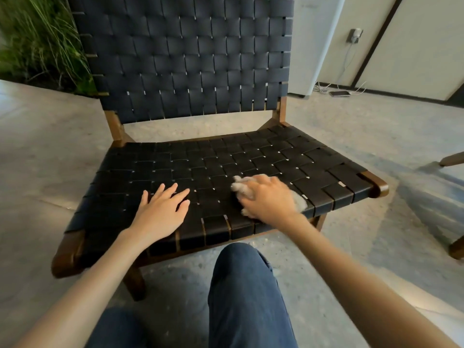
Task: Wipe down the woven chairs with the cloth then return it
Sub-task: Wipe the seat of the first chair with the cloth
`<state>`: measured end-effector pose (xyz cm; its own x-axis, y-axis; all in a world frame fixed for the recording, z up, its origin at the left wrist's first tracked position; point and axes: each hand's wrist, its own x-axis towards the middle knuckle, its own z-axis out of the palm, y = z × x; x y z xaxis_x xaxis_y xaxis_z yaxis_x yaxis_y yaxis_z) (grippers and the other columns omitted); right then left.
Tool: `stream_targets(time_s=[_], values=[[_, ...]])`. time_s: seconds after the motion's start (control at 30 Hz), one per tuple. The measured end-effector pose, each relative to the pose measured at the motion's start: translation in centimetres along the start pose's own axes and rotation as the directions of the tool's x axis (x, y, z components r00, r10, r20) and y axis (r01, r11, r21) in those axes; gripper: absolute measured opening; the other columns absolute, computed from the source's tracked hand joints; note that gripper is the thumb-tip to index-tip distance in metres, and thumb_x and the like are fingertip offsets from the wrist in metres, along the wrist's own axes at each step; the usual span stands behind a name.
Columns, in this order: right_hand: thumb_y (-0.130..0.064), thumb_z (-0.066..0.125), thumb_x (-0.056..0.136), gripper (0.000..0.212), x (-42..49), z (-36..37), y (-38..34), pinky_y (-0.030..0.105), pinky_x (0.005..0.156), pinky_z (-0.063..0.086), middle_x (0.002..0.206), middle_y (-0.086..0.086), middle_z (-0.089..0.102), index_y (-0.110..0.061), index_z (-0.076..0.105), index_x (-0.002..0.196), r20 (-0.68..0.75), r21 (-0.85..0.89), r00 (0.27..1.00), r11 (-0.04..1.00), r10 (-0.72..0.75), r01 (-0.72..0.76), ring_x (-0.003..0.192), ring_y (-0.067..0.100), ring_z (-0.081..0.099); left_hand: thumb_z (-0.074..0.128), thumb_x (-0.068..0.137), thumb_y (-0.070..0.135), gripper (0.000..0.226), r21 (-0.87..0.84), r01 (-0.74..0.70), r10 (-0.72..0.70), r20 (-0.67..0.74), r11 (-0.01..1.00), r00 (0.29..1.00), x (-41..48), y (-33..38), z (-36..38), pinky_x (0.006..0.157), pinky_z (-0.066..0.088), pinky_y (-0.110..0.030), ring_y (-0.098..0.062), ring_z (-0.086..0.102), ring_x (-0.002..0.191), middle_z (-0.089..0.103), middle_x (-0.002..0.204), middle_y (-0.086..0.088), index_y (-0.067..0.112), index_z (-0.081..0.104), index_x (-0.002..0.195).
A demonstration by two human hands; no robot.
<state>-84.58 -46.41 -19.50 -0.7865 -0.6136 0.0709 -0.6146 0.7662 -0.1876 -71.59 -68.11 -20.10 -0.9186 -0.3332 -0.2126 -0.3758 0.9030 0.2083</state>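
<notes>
The grey floor (37, 159) fills most of the picture. In the middle stands a big woven chair (190, 71) with dark straps and brown wood legs. Its back goes up to the top of the frame and its flat seat (251, 156) sits across the middle. A green plant (37, 38) is in the upper left. A knee in blue jeans (246, 285) is at the bottom centre. A bit of another chair (452, 159) pokes in at the right edge.

The left hand (160, 209) lies flat on the seat, left of centre, with its fingers spread wide. It holds nothing. The right hand (268, 197) is on the seat just right of centre. Its fingers curl over a small fluffy pale cloth (241, 185) and push it down on the straps. Bits of cloth stick out from under the hand.

A phone (340, 93) lies on the floor in the upper right.

I think the seat is being wiped now, and the back and the other chair are not done yet.

What could go wrong? The fluffy cloth could catch in the little gaps between the straps if it is dragged fast. It could slip out if the hand loosens. The chair could slide if the flat hand lifts off while the other pushes hard.
</notes>
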Motion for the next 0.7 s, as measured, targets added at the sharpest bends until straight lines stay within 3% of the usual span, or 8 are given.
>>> stream_targets(time_s=[0.17,0.3,0.43,0.57,0.7], values=[[-0.052,0.042,0.092,0.046,1.0,-2.0,7.5,0.043,0.104,0.03,0.142,0.002,0.043,-0.036,0.048,0.135,-0.042,-0.185,0.961,0.943,0.274,-0.277,0.122,0.034,0.041,0.018,0.101,0.048,0.049,0.014,-0.004,0.003,0.03,1.0,1.0,1.5,0.1,0.0,0.116,-0.003,-0.049,-0.023,-0.001,0.147,0.007,0.16,0.003,0.039,0.015,0.149],[-0.038,0.044,0.093,0.045,1.8,-1.7,4.4,0.041,0.098,0.036,0.142,0.007,0.043,-0.028,0.049,0.136,0.011,-0.054,0.942,0.941,0.334,-0.333,0.122,0.035,0.041,0.015,0.097,0.057,0.053,0.041,0.023,-0.025,0.069,0.999,0.997,2.3,-0.4,-0.3,0.115,-0.005,-0.05,-0.025,-0.003,0.147,0.005,0.16,0.002,0.042,0.014,0.148],[-0.033,0.043,0.093,0.045,1.7,0.3,-3.8,0.041,0.099,0.039,0.141,0.004,0.044,-0.029,0.048,0.137,0.099,0.116,0.985,0.981,0.142,-0.153,0.123,0.031,0.044,0.015,0.099,0.052,0.052,0.047,0.042,-0.044,0.05,0.998,0.998,2.4,-1.4,-0.6,0.116,-0.003,-0.051,-0.026,-0.001,0.147,0.007,0.16,0.001,0.039,0.015,0.149],[-0.033,0.044,0.095,0.042,2.5,1.9,-10.4,0.043,0.1,0.042,0.143,0.001,0.043,-0.03,0.048,0.137,0.131,0.315,0.989,0.949,-0.067,0.022,0.126,0.026,0.044,0.019,0.102,0.043,0.049,0.06,0.114,-0.116,0.025,0.992,0.993,2.2,-3.0,-0.8,0.116,0.0,-0.048,-0.027,0.003,0.147,0.009,0.16,-0.001,0.033,0.016,0.15],[-0.041,0.047,0.094,0.047,3.6,2.5,-10.1,0.041,0.097,0.041,0.146,-0.003,0.039,-0.035,0.042,0.14,0.136,0.247,0.982,0.965,-0.128,0.091,0.127,0.025,0.04,0.02,0.103,0.039,0.049,0.073,0.122,-0.122,0.003,0.99,0.992,2.4,-3.5,-0.7,0.117,0.002,-0.046,-0.027,0.005,0.147,0.01,0.159,-0.002,0.027,0.016,0.151]])
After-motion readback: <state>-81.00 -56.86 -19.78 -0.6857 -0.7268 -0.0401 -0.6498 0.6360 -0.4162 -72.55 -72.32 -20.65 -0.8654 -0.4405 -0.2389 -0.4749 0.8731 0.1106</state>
